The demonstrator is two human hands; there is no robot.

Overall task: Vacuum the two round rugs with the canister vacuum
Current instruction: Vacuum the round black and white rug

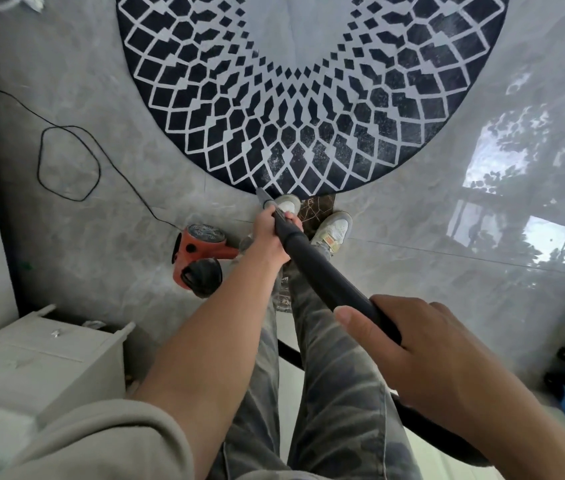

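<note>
Your left hand (270, 237) is clenched round the black tube (322, 271) low down, fingers (294, 221) curling over its far side. Your right hand (423, 351) grasps the same tube higher up, close to your body, with the thumb laid along it. The left is the nearer hand to the work.

The tube is a smooth, rigid, matte pipe. Its long axis runs from your right hand forward and a little left, down to the narrow tip (261, 195), which sits right at the near edge of the round rug (205, 98) (whether it touches the pile or the floor beside it, I can't tell). So the rug lies straight ahead of your fingers, along the tube's own line. I'd judge the coming move is a push forward onto the rug, with the left hand steering and the right driving.

The rug looks flat and short-piled, dark with a white lattice of diamonds that shrink toward a pale centre. Pale specks show on the dark patches nearest you, so that strip looks yet to be cleaned. Only this one rug is in view.

Your shoes (333, 230) stand just short of its edge. Just left of your left forearm sits the canister (201, 251), in orange and black hard plastic, on the glossy grey tiled floor (412, 237). Its thin black cord (42, 157) loops away leftward, apart from the rug.
</note>
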